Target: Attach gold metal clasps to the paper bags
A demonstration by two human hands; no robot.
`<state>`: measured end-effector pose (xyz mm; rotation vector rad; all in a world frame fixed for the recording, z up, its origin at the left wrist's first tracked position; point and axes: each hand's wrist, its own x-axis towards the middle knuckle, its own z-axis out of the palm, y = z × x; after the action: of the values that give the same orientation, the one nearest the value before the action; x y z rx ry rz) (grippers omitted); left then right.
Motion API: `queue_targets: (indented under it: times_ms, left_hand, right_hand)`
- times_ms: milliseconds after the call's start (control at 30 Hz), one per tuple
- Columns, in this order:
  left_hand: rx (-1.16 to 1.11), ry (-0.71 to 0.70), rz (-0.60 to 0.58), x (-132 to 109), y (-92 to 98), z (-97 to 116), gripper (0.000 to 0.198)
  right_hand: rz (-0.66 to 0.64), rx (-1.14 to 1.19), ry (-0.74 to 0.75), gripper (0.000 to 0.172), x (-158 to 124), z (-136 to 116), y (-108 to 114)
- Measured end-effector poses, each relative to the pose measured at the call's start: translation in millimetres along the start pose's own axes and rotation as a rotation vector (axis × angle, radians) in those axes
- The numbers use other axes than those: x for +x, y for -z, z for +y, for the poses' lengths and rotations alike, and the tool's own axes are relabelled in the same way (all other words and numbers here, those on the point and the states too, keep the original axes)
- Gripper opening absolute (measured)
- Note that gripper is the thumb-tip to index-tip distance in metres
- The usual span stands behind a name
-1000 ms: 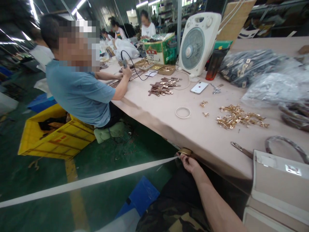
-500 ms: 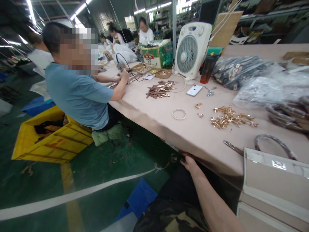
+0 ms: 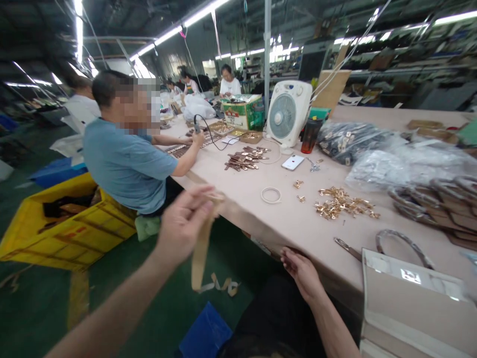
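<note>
My left hand (image 3: 184,221) is raised off the table's front edge, thumb and fingers pinched on a long tan strip (image 3: 201,256). The strip hangs down from the pinch, and a curled tan-and-white length (image 3: 223,284) shows below it against the green floor. By the table edge, my right hand (image 3: 302,271) is palm up with its fingers loosely bent and apart. I see nothing in it. To its right, a beige flat bag piece (image 3: 413,283) overhangs the table corner, beside a wrapped ring-shaped handle (image 3: 402,241).
On the table (image 3: 246,204) lie gold metal clasps (image 3: 346,204), brown leather tabs (image 3: 246,159), a white ring (image 3: 271,195), a phone (image 3: 292,162) and a fan (image 3: 286,112). A co-worker in blue (image 3: 130,164) sits left, next to a yellow crate (image 3: 70,223).
My left hand has come into view holding the strip, whose pale length stretched across the lower left before. My right hand has turned palm up near the table edge. The view has tilted upward.
</note>
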<state>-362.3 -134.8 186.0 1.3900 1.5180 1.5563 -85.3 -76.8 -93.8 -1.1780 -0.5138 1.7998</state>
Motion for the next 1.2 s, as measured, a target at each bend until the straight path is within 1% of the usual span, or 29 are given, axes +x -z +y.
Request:
queue_targets:
  times_ms: [100, 167, 200, 267, 300, 367, 433, 500, 600, 667, 733, 867, 1000, 1200]
  left_hand:
    - [-0.174, 0.144, -0.419, -14.1, -75.0, -26.9, 0.04]
    - [-0.277, 0.228, -0.574, -28.4, -122.6, -40.7, 0.041]
    - [-0.33, 0.257, -0.609, -35.8, -142.3, -45.5, 0.042]
    - [-0.423, 0.296, -0.643, -48.8, -171.9, -51.7, 0.047]
    - [-0.458, 0.31, -0.655, -53.8, -182.4, -53.8, 0.05]
    - [-0.496, 0.338, -0.683, -60.3, -197.1, -56.7, 0.055]
    - [-0.504, 0.352, -0.717, -63.0, -206.5, -58.1, 0.056]
    - [-0.489, 0.335, -0.738, -63.1, -212.6, -58.0, 0.052]
    - [-0.413, 0.31, -0.775, -60.3, -216.9, -55.8, 0.046]
    - [-0.346, 0.315, -0.813, -56.8, -217.0, -53.4, 0.046]
    - [-0.287, 0.309, -0.882, -52.1, -215.7, -50.5, 0.046]
    - [-0.177, 0.251, -1.014, -41.8, -212.5, -45.7, 0.042]
    - [-0.119, 0.194, -1.057, -34.4, -210.7, -44.9, 0.038]
    - [-0.111, 0.132, -1.137, -27.1, -207.5, -45.7, 0.034]
  right_hand:
    - [-0.06, -0.051, 0.081, 0.04, -32.8, -30.1, 0.3]
    - [-0.067, -0.062, 0.154, 0.039, -54.0, -49.5, 3.1]
    - [-0.061, -0.059, 0.197, 0.04, -63.9, -58.5, 5.5]
    - [-0.028, -0.049, 0.28, 0.04, -81.5, -74.4, 12.1]
    - [0.0, -0.046, 0.314, 0.04, -89.5, -81.3, 16.3]
    - [0.07, -0.053, 0.367, 0.039, -104.9, -93.2, 25.5]
    - [0.117, -0.1, 0.416, 0.038, -119.9, -103.0, 34.3]
    - [0.133, -0.183, 0.466, 0.037, -133.7, -111.3, 41.2]
    - [0.116, -0.317, 0.509, 0.035, -148.1, -120.4, 47.5]
    - [0.083, -0.371, 0.509, 0.034, -152.0, -124.5, 49.8]
    - [0.035, -0.396, 0.476, 0.034, -152.1, -127.6, 51.1]
    - [-0.062, -0.434, 0.356, 0.031, -148.9, -134.1, 49.8]
    - [-0.086, -0.495, 0.29, 0.034, -147.5, -139.9, 45.0]
    - [-0.129, -0.534, 0.271, 0.035, -146.2, -142.6, 42.4]
